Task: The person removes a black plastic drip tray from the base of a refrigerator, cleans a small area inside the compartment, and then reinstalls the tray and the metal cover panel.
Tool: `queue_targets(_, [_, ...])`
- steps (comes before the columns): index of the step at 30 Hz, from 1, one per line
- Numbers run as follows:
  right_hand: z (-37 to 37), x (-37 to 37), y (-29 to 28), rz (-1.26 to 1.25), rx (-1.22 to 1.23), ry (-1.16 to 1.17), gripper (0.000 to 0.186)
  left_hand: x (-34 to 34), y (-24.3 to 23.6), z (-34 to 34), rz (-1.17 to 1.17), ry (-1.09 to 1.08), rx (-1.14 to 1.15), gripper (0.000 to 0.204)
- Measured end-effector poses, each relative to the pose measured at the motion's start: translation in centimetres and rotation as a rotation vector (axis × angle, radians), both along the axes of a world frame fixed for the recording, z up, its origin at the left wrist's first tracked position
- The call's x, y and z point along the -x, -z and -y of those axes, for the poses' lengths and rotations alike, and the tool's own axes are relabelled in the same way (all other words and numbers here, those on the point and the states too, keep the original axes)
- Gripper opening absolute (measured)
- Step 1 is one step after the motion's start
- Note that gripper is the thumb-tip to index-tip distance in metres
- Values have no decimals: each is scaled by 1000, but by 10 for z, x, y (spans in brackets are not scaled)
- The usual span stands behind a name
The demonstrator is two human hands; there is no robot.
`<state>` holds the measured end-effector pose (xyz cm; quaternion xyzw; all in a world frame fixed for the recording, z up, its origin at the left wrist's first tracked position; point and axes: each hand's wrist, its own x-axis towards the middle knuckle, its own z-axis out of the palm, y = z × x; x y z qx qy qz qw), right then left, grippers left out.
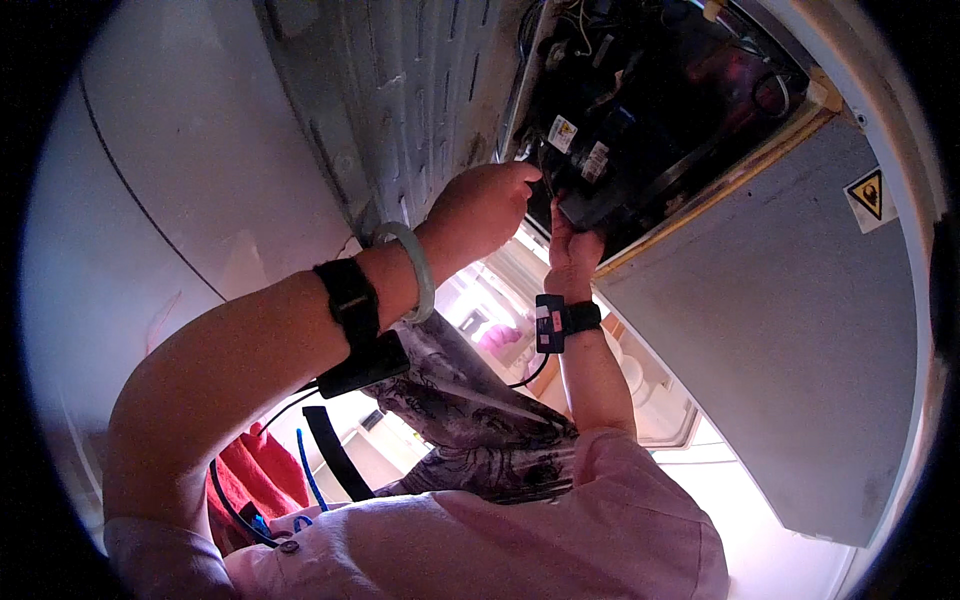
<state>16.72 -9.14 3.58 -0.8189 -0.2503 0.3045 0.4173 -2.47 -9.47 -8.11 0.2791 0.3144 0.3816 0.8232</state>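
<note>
My left hand (484, 208) is closed at the lower left edge of a dark open compartment (690, 150), its thumb and forefinger pinched by a thin dark strand. What the pinch holds is too small to make out. My right hand (574, 248) reaches up from below, just right of the left. Its fingers close on the lower end of a black plastic part (598, 205), and some fingertips are hidden behind it. White labels (562, 133) sit on dark parts just above both hands. Loose wires (770, 95) show deeper inside.
A ribbed metal panel (410, 100) borders the opening on the left. Below right is a large grey panel (760, 320) with a yellow warning sticker (869, 198). A white curved surface (170, 150) fills the far left. Red cloth (265, 470) and a blue cord (311, 470) are near my body.
</note>
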Motion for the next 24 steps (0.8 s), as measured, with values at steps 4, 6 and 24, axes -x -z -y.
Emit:
queue_targets(4, [-2, 4, 4, 86, 17, -43, 36, -5, 9, 2, -56, -173, 28, 22])
queue_targets(6, [-1, 2, 3, 50, 35, -60, 37, -9, 13, 5, -43, -214, 53, 22])
queue_targets(24, [0, -4, 5, 20, 4, -49, 35, -16, 45, 9, -195, -338, 198, 19])
